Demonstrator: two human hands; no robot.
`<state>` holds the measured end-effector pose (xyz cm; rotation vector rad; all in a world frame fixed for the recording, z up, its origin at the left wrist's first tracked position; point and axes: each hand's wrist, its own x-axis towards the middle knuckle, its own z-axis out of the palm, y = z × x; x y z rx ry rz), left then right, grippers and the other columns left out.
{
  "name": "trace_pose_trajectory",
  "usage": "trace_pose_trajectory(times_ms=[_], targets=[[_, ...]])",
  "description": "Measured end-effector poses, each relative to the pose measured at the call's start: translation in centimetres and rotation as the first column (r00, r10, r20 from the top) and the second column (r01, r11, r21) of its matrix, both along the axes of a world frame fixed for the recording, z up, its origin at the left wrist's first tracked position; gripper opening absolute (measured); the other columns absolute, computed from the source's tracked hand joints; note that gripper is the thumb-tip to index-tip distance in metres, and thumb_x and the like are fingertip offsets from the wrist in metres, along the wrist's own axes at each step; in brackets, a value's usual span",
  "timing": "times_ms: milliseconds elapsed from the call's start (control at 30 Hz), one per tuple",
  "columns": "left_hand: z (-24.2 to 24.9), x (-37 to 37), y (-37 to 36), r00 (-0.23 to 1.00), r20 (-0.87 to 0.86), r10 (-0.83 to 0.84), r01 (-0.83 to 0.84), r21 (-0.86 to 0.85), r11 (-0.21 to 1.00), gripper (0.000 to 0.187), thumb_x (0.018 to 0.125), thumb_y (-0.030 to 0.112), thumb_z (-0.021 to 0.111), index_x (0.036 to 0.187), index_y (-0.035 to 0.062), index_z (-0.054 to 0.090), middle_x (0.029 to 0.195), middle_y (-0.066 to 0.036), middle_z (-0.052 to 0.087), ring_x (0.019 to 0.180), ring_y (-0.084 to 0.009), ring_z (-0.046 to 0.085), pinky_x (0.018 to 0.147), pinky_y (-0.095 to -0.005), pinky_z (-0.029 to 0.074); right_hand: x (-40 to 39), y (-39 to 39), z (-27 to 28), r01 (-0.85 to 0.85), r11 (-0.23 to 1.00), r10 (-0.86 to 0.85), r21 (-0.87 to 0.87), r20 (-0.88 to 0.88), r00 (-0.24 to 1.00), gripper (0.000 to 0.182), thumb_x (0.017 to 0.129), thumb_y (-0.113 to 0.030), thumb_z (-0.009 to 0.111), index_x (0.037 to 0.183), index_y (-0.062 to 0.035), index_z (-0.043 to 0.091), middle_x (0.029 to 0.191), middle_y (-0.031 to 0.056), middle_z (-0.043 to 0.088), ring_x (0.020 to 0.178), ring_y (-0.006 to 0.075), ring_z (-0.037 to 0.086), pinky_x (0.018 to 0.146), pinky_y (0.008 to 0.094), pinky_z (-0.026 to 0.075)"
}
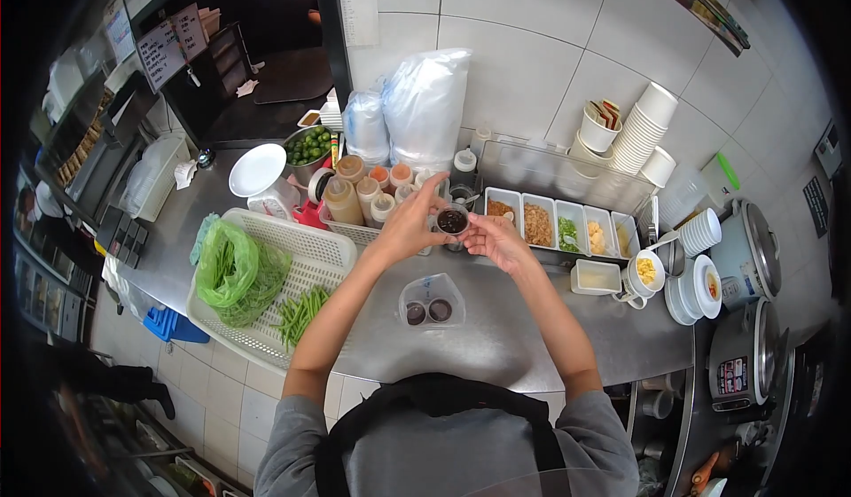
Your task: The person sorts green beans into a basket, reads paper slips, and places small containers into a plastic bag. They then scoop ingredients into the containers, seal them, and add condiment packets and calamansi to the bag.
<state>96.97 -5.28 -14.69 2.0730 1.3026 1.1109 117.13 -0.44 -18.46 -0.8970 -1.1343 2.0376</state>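
Note:
A small clear cup of dark sauce is held up over the steel counter between my two hands. My left hand grips its left side, the index finger raised over the top. At the right edge of the cup, my right hand has its thumb and fingers closed on the rim. Below them, a clear plastic bag lies on the counter with two more cups of dark sauce in it.
To the left, a white perforated basket carries green beans and a green bag of vegetables. Several sauce bottles stand behind my left hand. White topping trays line the back right, near stacked bowls and rice cookers.

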Motion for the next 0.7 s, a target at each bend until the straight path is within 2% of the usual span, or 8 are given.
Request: trace_pose_trajectory(times_ms=[67,100,167,267,367,467,667,700], targets=[[-0.5,-0.5,0.3,0.994,0.076,-0.074,0.072,0.025,0.997,0.084,0.068,0.015,0.077,0.137,0.0085,0.028,0.097,-0.009,0.064,0.094,-0.0212,0.059,0.079,-0.0337,0.048,-0.1,0.1,-0.4,0.019,1.0,-0.019,-0.015,-0.036,0.999,0.029,0.085,-0.029,0.064,0.085,-0.0002,0.063,0.076,0.0097,0.065,0.062,0.0127,0.061,0.057,0.024,0.053],[-1.0,-1.0,0.6,0.969,0.241,-0.057,0.069,-0.04,0.997,0.075,0.074,0.019,0.072,0.135,0.0079,0.031,0.097,-0.009,0.064,0.093,-0.0202,0.059,0.077,-0.0326,0.049,-0.1,0.1,-0.3,0.046,0.999,-0.047,-0.024,-0.053,0.997,0.028,0.084,-0.028,0.064,0.085,-0.0004,0.062,0.076,0.0099,0.065,0.062,0.0129,0.061,0.057,0.0244,0.053],[-2.3,-2.3,1.5,0.841,0.541,0.011,0.094,-0.165,0.982,0.057,0.085,0.026,0.063,0.132,0.0068,0.037,0.097,-0.008,0.064,0.09,-0.0183,0.06,0.073,-0.0302,0.051,0.1,0.4,-0.1,0.101,0.994,-0.104,-0.042,-0.088,0.991,0.027,0.084,-0.027,0.064,0.085,-0.0007,0.062,0.075,0.0102,0.065,0.062,0.0133,0.061,0.057,0.0251,0.053],[-3.3,-3.5,1.4,0.779,0.6,0.184,0.113,-0.423,0.899,0.044,0.094,0.037,0.046,0.121,0.0022,0.049,0.096,-0.01,0.064,0.086,-0.0177,0.062,0.067,-0.0279,0.052,0.1,0.7,0.1,0.123,0.991,-0.128,-0.044,-0.13,0.983,0.027,0.084,-0.028,0.064,0.084,-0.001,0.061,0.074,0.0107,0.065,0.062,0.0136,0.062,0.056,0.0253,0.053],[-3.1,-2.1,0.5,0.694,0.703,0.153,0.347,-0.513,0.785,0.048,0.095,0.042,0.042,0.108,-0.0017,0.057,0.094,-0.012,0.064,0.083,-0.0177,0.063,0.064,-0.0285,0.053,-0.7,0.5,0.6,0.14,0.99,-0.144,-0.035,-0.145,0.979,0.026,0.085,-0.027,0.064,0.084,-0.0002,0.061,0.074,0.0106,0.064,0.061,0.0136,0.061,0.056,0.0255,0.053],[-3.7,-0.9,0.3,0.558,0.822,0.117,0.448,-0.417,0.791,0.049,0.091,0.044,0.05,0.103,-0.0019,0.059,0.087,-0.01,0.064,0.076,-0.0138,0.063,0.062,-0.0252,0.052,-1.5,0.3,0.3,0.124,0.992,-0.125,-0.015,-0.125,0.984,0.025,0.085,-0.025,0.063,0.085,0.0003,0.061,0.074,0.0104,0.065,0.06,0.0138,0.061,0.056,0.0258,0.053],[-3.3,-0.3,0.8,0.677,0.696,0.241,0.291,-0.554,0.78,0.039,0.084,0.041,0.063,0.088,0.0024,0.06,0.078,-0.006,0.062,0.066,-0.0106,0.062,0.058,-0.022,0.052,-1.8,-0.5,0.2,0.097,0.988,-0.097,0.119,-0.002,0.995,0.036,0.088,-0.034,0.06,0.088,0.0024,0.06,0.077,0.0096,0.064,0.061,0.015,0.062,0.058,0.0264,0.054],[-3.4,-0.4,0.9,0.696,0.675,0.245,0.272,-0.564,0.78,0.038,0.085,0.039,0.063,0.089,0.0017,0.06,0.078,-0.006,0.063,0.065,-0.0102,0.062,0.056,-0.0218,0.052,-1.8,-0.7,0.6,0.09,0.988,-0.092,0.122,0.011,0.996,0.038,0.089,-0.035,0.058,0.089,0.0023,0.06,0.078,0.0094,0.064,0.062,0.015,0.062,0.058,0.0269,0.054]])
